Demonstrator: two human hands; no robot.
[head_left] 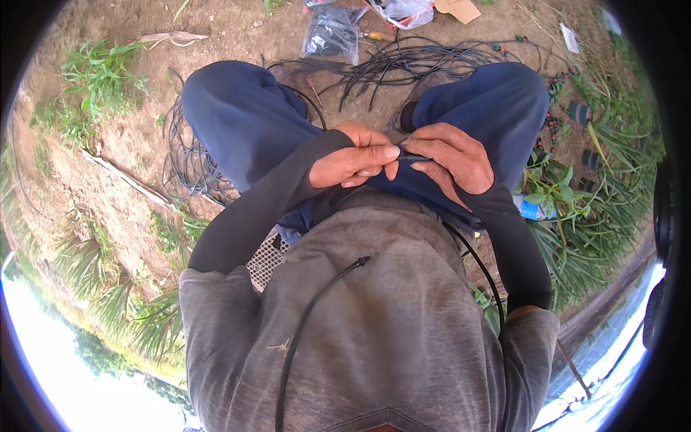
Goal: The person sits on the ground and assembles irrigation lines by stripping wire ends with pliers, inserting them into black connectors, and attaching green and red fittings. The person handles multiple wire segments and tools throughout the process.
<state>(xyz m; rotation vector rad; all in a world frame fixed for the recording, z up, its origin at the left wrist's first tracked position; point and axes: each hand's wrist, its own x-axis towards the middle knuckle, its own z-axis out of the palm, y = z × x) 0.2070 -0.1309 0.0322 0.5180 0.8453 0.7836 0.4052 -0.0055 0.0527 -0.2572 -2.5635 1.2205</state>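
My left hand (354, 155) and my right hand (461, 157) meet in front of my lap, between my knees. Both have their fingers pinched on a thin black tube (413, 158), a short piece of which shows between the fingertips. The left thumb lies along it from one side, while the right thumb and fingers close on it from the other. Whether it has a joint or fitting there is hidden by my fingers. Past my feet, a loose heap of similar black tubing (425, 63) lies on the soil.
A clear bag of small black parts (331, 36) lies ahead, beside a yellow-handled screwdriver (372, 35). Red and green fittings (558, 85) are strewn at the right. Coiled thin tubing (188, 162) is by my left knee, and a blue-labelled bottle (534, 209) sits among plants.
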